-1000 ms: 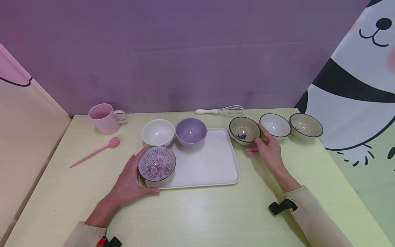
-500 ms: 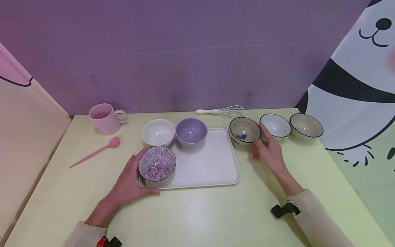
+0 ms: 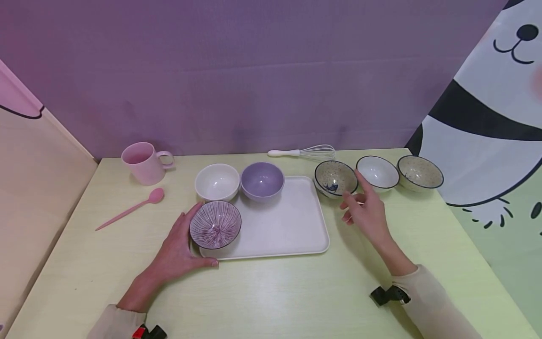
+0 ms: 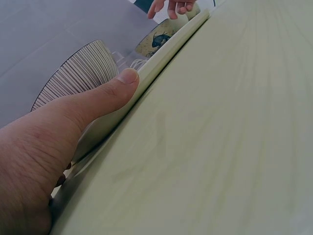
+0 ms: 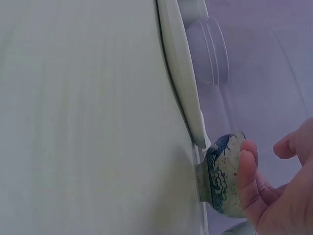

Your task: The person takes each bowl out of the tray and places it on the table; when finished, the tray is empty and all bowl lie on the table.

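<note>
My left hand (image 3: 179,249) reaches round the left side of a purple-striped bowl (image 3: 216,225), thumb stretched along the front of the white tray (image 3: 288,230). In the left wrist view the straight thumb (image 4: 110,95) lies before the striped bowl; the other fingers are mostly hidden. A white bowl (image 3: 217,182) and a purple bowl (image 3: 262,180) stand behind it on the tray's left part. Right of the tray is a speckled bowl (image 3: 334,178) with blue decoration. My right hand (image 3: 367,212) is beside its right front, index finger extended and thumb apart. Contact there is unclear.
A white bowl with a dark rim (image 3: 378,172) and another speckled bowl (image 3: 420,172) stand at the right back. A whisk (image 3: 305,152) lies along the back edge. To the left are a pink mug (image 3: 145,165) and a pink spoon (image 3: 131,209).
My right hand's fingers have shifted slightly and spread beside the speckled bowl, its wrist a little nearer to me. The left hand and the bowls have stayed in place.
</note>
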